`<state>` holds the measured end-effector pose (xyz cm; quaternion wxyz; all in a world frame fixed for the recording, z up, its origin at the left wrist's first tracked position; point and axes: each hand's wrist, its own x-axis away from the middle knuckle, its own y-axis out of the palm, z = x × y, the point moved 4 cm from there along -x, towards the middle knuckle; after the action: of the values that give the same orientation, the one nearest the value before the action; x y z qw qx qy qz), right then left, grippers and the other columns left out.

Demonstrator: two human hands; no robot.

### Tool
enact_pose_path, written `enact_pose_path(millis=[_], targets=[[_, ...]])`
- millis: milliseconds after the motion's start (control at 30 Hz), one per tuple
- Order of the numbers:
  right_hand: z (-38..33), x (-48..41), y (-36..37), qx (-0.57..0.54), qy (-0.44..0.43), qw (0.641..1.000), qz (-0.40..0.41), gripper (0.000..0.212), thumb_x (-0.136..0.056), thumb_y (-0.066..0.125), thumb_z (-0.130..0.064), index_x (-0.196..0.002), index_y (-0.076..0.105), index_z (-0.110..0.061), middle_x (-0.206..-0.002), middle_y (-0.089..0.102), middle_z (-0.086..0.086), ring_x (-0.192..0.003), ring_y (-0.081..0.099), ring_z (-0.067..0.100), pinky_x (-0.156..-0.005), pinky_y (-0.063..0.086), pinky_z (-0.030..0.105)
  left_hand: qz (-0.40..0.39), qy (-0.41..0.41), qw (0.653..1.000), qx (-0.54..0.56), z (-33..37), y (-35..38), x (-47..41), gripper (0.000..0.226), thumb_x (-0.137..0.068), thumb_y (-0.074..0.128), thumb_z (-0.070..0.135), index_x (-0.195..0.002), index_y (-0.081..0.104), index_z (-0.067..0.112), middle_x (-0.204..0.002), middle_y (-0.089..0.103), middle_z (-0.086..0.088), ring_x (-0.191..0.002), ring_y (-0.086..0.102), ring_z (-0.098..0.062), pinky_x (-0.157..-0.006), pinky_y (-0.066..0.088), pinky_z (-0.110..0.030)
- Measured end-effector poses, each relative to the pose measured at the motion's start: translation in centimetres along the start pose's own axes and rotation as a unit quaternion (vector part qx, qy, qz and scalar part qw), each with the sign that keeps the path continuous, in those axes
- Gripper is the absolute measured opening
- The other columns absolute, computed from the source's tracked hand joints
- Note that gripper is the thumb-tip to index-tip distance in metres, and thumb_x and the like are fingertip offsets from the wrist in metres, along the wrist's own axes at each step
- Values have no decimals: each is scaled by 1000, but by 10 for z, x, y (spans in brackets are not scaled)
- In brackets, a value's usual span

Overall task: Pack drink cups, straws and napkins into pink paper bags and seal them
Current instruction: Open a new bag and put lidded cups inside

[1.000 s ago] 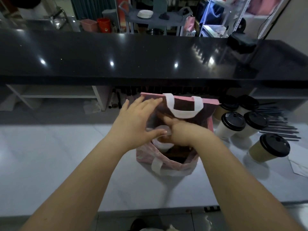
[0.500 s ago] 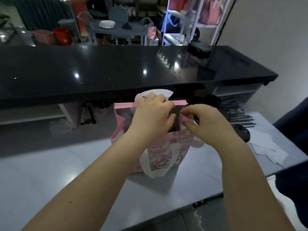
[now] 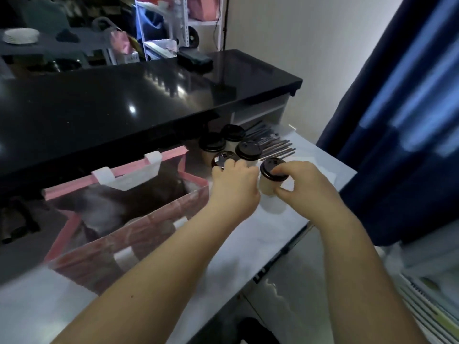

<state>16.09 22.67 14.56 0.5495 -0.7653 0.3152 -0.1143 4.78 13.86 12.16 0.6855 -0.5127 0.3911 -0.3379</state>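
Standing open-mouthed on the white table [image 3: 248, 244], left of the cups: pink paper bag [image 3: 139, 234]. Head view: right hand [image 3: 305, 184] clamps fingers and thumb round the nearest cup [image 3: 267, 171]; left hand [image 3: 234, 184] curls onto the adjacent cup [image 3: 223, 158]. Three further cups [image 3: 247, 148] and dark straws [image 3: 273, 145] sit just behind.

At the centre of the frame the left hand [image 3: 234, 187] curls its fingers over a black-lidded cup [image 3: 222, 158], and just to the right of it the right hand [image 3: 306, 186] grips a second cup [image 3: 269, 173] by lid and side. Three more cups [image 3: 247, 150] and dark straws [image 3: 275, 144] sit behind them. An open pink paper bag [image 3: 139, 234] stands at the left on the white table [image 3: 248, 244]
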Motion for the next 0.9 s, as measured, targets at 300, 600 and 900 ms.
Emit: enact_pose_path(millis=[300,600,900], targets=[[96,-35,40,9,16,995,-97,48,-84,71,-29,-129,55,-29,-132,53,-8,-123,41,17,-98,41,35,-73,-69,995,1,14,82,-41,34,-89,54,33,-121,57,22,-122,52,-2,-116,41,-27,-93,31,-43],[126,-111,76,64,-53,986,-143,80,-74,73,-46,-143,35,-29,-147,34,0,-132,27,31,-108,31,40,-49,-184,981,29,9,114,-68,40,-86,57,39,-125,57,34,-128,55,11,-120,40,-20,-92,23,-38],[131,-134,113,6,-57,981,-184,81,-76,71,-50,-141,30,-23,-141,33,5,-127,32,30,-95,41,42,15,-276,960,33,7,112,-71,38,-86,58,37,-124,58,36,-127,57,16,-125,37,-15,-101,21,-38]])
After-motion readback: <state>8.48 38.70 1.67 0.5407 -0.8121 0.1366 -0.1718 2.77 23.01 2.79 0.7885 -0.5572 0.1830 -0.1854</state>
